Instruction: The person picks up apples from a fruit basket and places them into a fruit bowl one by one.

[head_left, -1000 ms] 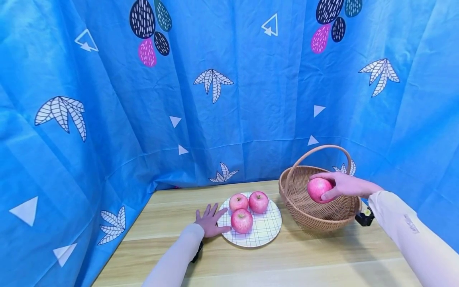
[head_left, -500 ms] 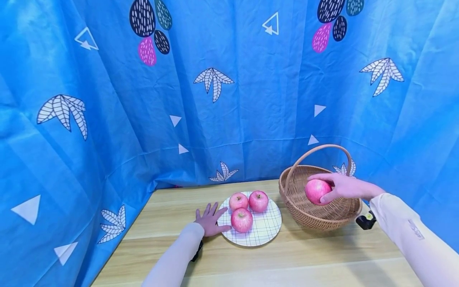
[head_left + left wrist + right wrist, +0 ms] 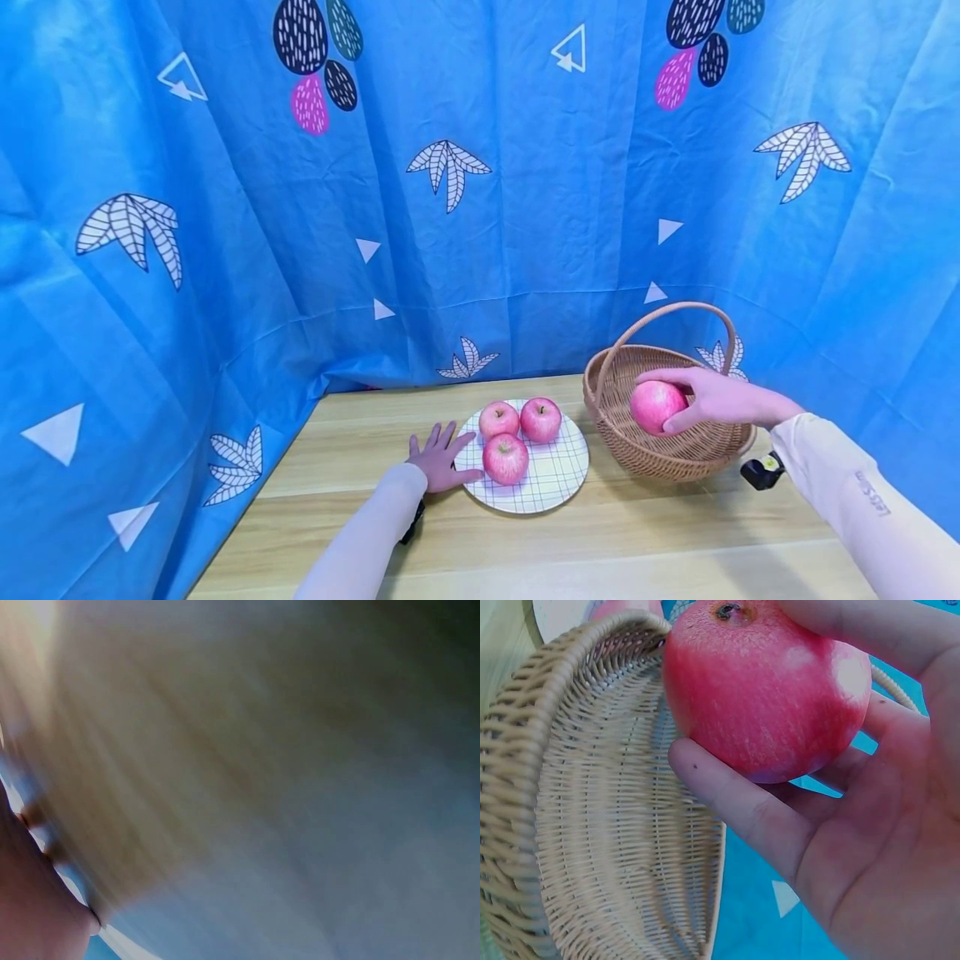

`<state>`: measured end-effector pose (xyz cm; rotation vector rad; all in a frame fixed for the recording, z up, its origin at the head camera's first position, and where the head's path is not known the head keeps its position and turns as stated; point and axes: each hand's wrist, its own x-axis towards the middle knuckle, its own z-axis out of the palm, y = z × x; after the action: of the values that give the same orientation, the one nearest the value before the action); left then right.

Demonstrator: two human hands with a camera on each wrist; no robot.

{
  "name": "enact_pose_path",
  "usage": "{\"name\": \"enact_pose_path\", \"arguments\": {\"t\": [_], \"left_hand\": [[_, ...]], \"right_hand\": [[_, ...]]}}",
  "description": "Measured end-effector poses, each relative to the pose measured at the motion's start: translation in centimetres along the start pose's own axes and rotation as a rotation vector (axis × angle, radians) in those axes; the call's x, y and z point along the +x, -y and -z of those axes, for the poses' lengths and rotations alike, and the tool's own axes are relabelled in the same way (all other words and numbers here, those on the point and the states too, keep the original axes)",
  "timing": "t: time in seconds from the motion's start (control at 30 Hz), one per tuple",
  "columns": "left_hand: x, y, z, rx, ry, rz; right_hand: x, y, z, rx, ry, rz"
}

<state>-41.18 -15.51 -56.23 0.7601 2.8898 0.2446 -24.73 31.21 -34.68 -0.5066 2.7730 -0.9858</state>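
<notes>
My right hand (image 3: 708, 398) grips a red apple (image 3: 657, 407) above the wicker basket (image 3: 678, 467). In the right wrist view, thumb and fingers wrap the held apple (image 3: 769, 690) from the side, and the basket's woven inside (image 3: 615, 802) shows beside it. My left hand (image 3: 441, 465) lies with fingers spread at the left rim of a round checked plate (image 3: 551, 483). Three apples sit on that plate: a front one (image 3: 506, 459), a back left one (image 3: 498, 420) and a back right one (image 3: 541, 420). The left wrist view is mostly blurred tabletop.
The basket's arched handle (image 3: 686, 306) rises over its opening. A wooden table (image 3: 480, 554) carries the plate and basket, and a blue patterned curtain (image 3: 525, 208) hangs along its back and sides.
The right hand, still holding its apple, has drifted slightly left over the basket. The left hand, plate and its apples hold their places.
</notes>
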Motion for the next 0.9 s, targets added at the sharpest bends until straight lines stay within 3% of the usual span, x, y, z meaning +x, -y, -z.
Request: {"name": "enact_pose_path", "arguments": {"t": [0.4, 0.9], "left_hand": [[-0.2, 0.0, 0.0, -0.002, -0.002, 0.002], [-0.1, 0.0, -0.2, -0.004, -0.005, -0.002]], "right_hand": [[0.4, 1.4, -1.5, -0.020, 0.004, 0.053], [0.5, 2.2, -3.1, 0.019, 0.016, 0.048]]}}
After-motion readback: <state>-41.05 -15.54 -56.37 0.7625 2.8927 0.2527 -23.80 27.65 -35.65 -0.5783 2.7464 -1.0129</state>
